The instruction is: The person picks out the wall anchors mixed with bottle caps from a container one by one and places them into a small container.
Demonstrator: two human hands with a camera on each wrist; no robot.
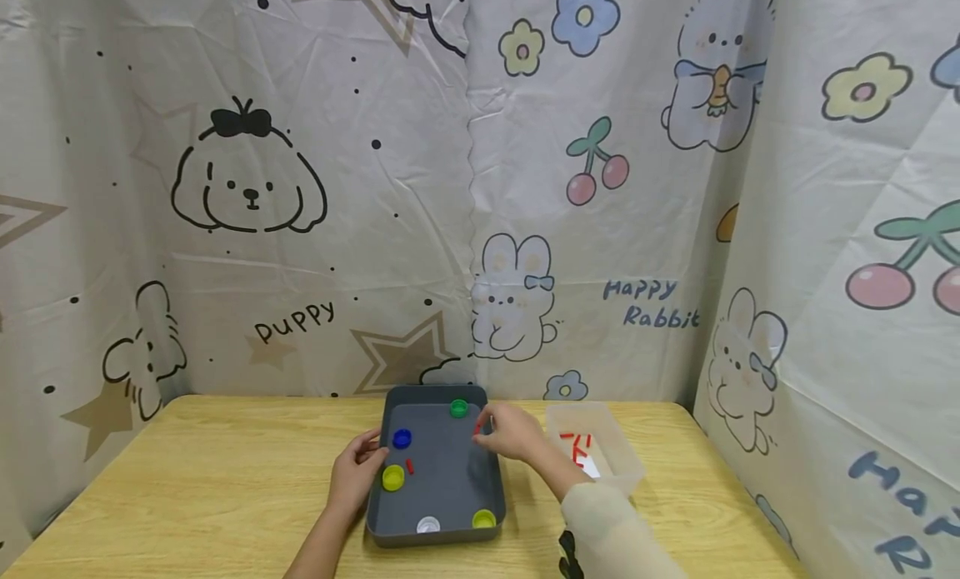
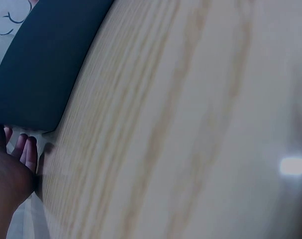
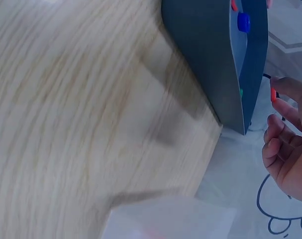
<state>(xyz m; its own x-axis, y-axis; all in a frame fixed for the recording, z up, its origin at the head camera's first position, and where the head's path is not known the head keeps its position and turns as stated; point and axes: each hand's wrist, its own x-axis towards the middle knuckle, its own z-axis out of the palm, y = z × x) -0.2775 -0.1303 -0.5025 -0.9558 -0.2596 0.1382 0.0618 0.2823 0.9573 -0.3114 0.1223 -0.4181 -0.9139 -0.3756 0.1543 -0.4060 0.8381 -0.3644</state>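
Note:
A dark grey tray (image 1: 442,496) stands on the table with small round caps inside: green (image 1: 459,409), blue (image 1: 402,438), two yellow ones (image 1: 393,478) and a clear one (image 1: 428,525). One short red stick (image 1: 409,466) lies on the tray floor beside the blue and left yellow caps. My left hand (image 1: 356,476) holds the tray's left side, thumb at the rim. Over the tray's right side, my right hand (image 1: 512,431) pinches another red stick (image 3: 273,94) between thumb and forefinger; its other fingers curl loosely in the right wrist view.
Right of the tray stands a translucent box (image 1: 622,454) holding several red sticks and a white piece (image 1: 588,466). Wooden table (image 1: 247,479) extends on both sides. A printed curtain (image 1: 420,187) hangs behind and at the sides.

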